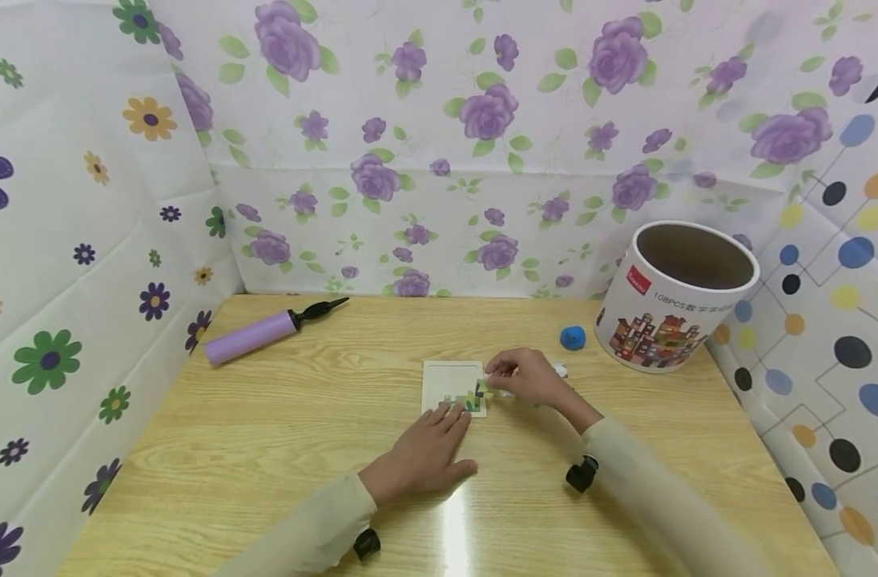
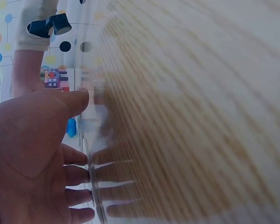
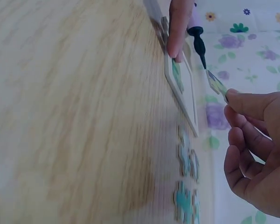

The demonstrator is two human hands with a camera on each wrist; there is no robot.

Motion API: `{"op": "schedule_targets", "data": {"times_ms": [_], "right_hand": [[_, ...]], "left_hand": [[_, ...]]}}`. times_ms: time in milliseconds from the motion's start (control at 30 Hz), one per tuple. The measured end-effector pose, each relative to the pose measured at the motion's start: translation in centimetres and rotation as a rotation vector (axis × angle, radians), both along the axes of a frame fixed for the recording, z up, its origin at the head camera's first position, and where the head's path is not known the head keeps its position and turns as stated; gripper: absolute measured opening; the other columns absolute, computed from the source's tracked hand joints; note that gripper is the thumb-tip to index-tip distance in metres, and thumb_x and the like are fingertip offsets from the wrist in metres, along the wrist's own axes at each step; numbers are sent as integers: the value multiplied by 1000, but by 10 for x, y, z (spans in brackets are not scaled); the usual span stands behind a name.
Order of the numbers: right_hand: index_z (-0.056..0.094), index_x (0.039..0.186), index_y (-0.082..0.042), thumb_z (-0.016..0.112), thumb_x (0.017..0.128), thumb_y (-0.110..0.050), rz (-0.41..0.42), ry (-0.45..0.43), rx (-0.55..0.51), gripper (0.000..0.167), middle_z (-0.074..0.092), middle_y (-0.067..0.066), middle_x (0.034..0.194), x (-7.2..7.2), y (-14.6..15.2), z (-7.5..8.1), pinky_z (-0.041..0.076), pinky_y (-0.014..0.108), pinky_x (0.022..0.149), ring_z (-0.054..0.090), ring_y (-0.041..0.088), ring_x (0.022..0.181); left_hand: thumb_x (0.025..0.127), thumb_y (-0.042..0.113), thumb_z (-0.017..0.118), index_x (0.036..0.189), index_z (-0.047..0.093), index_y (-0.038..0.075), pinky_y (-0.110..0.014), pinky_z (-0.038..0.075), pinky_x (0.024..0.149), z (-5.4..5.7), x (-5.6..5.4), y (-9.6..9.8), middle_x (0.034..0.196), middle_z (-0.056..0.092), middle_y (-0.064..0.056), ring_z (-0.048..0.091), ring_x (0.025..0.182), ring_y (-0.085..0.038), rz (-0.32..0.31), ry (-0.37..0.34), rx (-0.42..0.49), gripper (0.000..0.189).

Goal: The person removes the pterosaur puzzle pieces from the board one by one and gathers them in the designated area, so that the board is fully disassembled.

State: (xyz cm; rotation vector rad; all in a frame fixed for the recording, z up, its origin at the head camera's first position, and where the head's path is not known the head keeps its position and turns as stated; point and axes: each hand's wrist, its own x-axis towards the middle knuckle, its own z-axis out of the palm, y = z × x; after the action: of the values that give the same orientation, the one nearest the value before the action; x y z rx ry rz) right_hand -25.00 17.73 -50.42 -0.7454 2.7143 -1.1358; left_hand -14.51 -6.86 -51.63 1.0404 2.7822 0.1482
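Note:
A pale square puzzle board [image 1: 439, 377] lies on the table, with a few green-printed pieces [image 1: 453, 400] fitted along its near edge. My left hand [image 1: 428, 453] rests at that near edge, its straight fingertips over the pieces and its thumb spread to the right. Between thumb and forefinger, my right hand [image 1: 529, 378] pinches a green and yellow puzzle piece [image 3: 216, 85], raised above the board's right side. Several loose puzzle pieces [image 3: 184, 200] lie on the table beyond the board, partly hidden beneath my right hand in the head view.
A large white printed tub [image 1: 673, 296] stands at the back right, with a small blue object [image 1: 572, 337] beside it. At the back left lies a purple hand pump [image 1: 251, 336] with a black nozzle. Floral cloth walls [image 1: 424, 184] enclose the wooden table [image 1: 316, 401].

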Motion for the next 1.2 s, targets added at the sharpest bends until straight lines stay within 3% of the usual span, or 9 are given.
{"op": "schedule_targets", "data": {"times_ms": [233, 500, 733, 1200], "right_hand": [[79, 99, -17, 78, 92, -20, -17, 30, 22, 8, 71, -10, 85, 8, 24, -4, 54, 29, 71, 64, 8, 78], [78, 96, -15, 79, 91, -19, -25, 10, 39, 6, 70, -11, 81, 18, 39, -11, 53, 27, 69, 63, 8, 76], [78, 93, -20, 81, 90, -21, -29, -29, 42, 4, 69, -12, 80, 26, 41, -21, 52, 26, 65, 62, 9, 73], [79, 95, -19, 79, 91, -16, 18, 7, 80, 5, 68, -14, 80, 27, 37, -33, 51, 25, 64, 60, 5, 71]], "left_hand": [[105, 54, 47, 160, 30, 1, -47, 29, 122, 1, -1, -1, 165, 29, -18, 26, 153, -36, 0, -29, 26, 78], [105, 53, 47, 159, 32, 1, -47, 30, 121, 1, 0, -1, 165, 30, -18, 28, 153, -36, -3, -9, 28, 77], [105, 53, 47, 159, 32, 1, -45, 30, 122, 0, 0, -2, 164, 31, -18, 29, 152, -36, -17, 16, 20, 76], [105, 53, 47, 159, 33, 2, -43, 31, 121, 0, -1, -2, 165, 32, -16, 30, 152, -35, -10, 18, 3, 76]]}}
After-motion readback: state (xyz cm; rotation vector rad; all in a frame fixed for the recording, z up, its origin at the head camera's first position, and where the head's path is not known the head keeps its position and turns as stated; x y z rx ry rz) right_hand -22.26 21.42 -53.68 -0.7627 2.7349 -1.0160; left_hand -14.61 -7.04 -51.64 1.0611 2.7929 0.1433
